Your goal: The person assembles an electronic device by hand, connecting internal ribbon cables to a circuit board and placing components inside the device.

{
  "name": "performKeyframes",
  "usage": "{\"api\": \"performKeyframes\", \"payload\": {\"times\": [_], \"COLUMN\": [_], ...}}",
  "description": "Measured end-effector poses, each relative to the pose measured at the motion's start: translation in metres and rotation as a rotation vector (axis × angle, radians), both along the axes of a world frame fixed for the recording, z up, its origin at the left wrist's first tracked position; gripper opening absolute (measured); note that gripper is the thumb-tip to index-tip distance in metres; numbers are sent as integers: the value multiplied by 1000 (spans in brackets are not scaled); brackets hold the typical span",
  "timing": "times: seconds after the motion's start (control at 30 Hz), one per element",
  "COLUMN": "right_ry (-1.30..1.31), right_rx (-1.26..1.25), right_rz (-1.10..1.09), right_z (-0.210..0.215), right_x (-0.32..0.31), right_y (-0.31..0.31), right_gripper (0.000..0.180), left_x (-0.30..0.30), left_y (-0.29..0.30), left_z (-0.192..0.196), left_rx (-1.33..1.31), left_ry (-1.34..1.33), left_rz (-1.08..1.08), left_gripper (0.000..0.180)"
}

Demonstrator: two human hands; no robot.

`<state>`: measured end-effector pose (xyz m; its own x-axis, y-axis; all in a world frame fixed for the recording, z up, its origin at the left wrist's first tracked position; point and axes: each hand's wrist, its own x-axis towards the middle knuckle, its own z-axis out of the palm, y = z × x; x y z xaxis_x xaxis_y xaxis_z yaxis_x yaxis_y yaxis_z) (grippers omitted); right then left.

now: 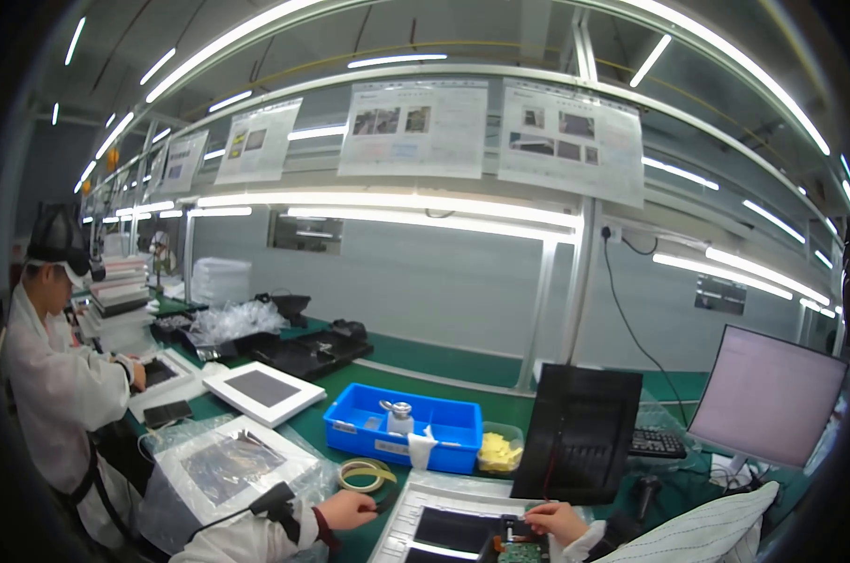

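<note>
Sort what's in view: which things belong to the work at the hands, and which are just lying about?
Apparently in use: green circuit board, by the right hand; dark panel in the white frame; perhaps the tape roll, by the left hand.
Apparently lying about: blue divided bin, white pump bottle, yellow pieces, keyboard, monitor, crumpled clear plastic.

Left hand (347,511) back upward, fingers pointing right; right hand (558,522) pointing left, thumb and forefinger close together; left forearm (242,542) white-sleeved.
</note>
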<state>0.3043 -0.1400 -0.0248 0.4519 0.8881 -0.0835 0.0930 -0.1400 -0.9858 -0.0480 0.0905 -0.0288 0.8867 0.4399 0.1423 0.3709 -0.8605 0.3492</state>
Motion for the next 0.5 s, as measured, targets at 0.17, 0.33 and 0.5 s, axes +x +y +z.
{"api": "performKeyframes", "payload": {"times": [0.17,0.33,0.5], "right_ry": [-99,56,-130], "right_rx": [21,123,268], "right_rz": [55,181,236], "right_z": [47,49,10], "right_x": [-47,-68,-53], "right_y": [-2,10,27], "right_gripper": [17,12,26], "left_x": [59,118,161], "left_y": [-45,-92,-96], "left_z": [38,38,18], "left_rx": [-1291,-1555,-1401], "left_ry": [-620,-705,-719], "left_rz": [-59,-79,-181], "left_gripper": [17,18,23]}}
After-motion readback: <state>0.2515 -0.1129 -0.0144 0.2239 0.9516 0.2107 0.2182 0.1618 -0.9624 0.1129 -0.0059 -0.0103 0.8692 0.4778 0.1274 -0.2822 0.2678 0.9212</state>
